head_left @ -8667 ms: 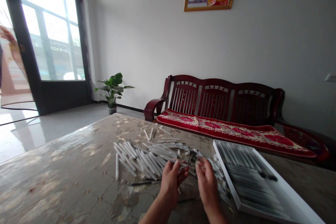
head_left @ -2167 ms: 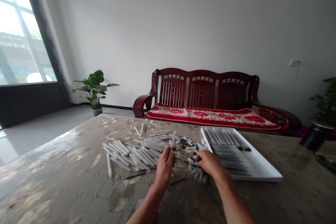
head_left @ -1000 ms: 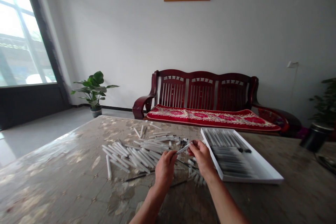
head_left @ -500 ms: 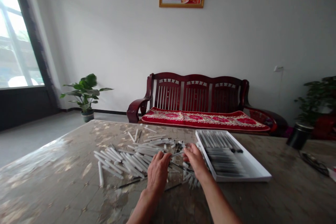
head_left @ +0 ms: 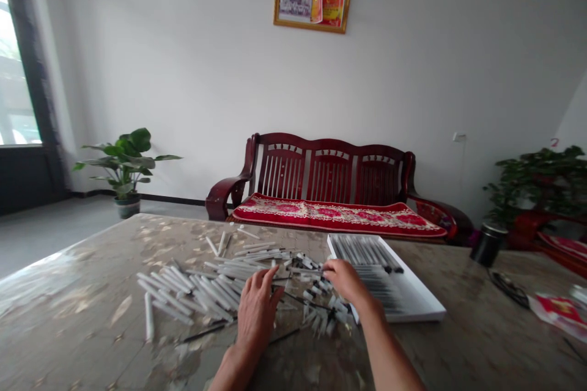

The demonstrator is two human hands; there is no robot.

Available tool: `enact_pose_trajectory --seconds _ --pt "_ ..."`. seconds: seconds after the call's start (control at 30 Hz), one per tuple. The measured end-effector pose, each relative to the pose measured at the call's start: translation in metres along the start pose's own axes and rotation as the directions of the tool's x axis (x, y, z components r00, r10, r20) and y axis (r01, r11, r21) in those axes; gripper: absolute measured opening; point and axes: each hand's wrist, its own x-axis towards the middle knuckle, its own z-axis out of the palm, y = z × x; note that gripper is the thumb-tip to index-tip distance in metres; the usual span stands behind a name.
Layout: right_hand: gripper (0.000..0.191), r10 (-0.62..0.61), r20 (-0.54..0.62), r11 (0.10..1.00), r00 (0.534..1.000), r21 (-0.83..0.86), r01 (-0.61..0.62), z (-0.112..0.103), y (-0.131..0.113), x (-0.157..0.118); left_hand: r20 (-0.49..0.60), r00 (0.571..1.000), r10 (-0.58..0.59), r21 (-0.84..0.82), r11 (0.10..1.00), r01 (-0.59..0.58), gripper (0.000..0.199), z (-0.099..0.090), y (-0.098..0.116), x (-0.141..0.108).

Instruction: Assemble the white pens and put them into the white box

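Right hand (head_left: 345, 282) pinching a slim translucent tube (head_left: 308, 270), left hand (head_left: 257, 308) loosely spread beside frosted white cylinders (head_left: 211, 293)

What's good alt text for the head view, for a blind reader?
A bare right hand pinches a slim greyish tube; the open left hand is beside a heap of white plastic tubes on a patterned brown table. To the heap's right, a shallow white rectangular box holds grey tubes.

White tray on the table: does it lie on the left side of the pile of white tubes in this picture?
No, the white tray lies to the right of the pile of white tubes.
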Motion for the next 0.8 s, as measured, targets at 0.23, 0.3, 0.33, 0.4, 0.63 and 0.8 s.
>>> enact_pose_trajectory --seconds 0.23,0.3,0.33,0.4,0.63,0.8 --pt "0.029 0.210 -0.173 0.961 0.962 -0.142 -0.235 -0.046 0.072 0.009 -0.048 0.999 -0.013 0.000 1.000 0.013 0.032 0.007 -0.005 -0.002" --pt "0.026 0.213 -0.181 0.947 0.960 -0.205 -0.249 -0.058 0.088 0.007 -0.043 0.999 -0.010 0.008 1.000 0.010 0.031 0.007 -0.006 -0.002" --pt "0.025 0.207 -0.176 0.941 0.962 -0.232 -0.245 -0.064 0.095 0.006 -0.038 0.999 -0.011 0.013 1.000 0.011 0.031 0.007 -0.007 -0.002" --pt "0.025 0.185 -0.156 0.935 0.970 -0.274 -0.223 -0.072 0.109 0.004 -0.027 1.000 -0.011 0.022 1.000 0.012 0.031 0.007 -0.008 -0.002" --pt "0.027 0.118 -0.064 0.932 0.991 -0.336 -0.133 -0.077 0.141 -0.004 -0.032 0.999 -0.007 0.036 0.999 0.008 0.028 0.005 -0.010 -0.001" --pt "0.028 0.082 -0.030 0.940 0.996 -0.330 -0.088 -0.073 0.149 -0.007 -0.089 0.983 -0.158 -0.018 0.987 0.157 0.029 -0.003 -0.011 0.003"
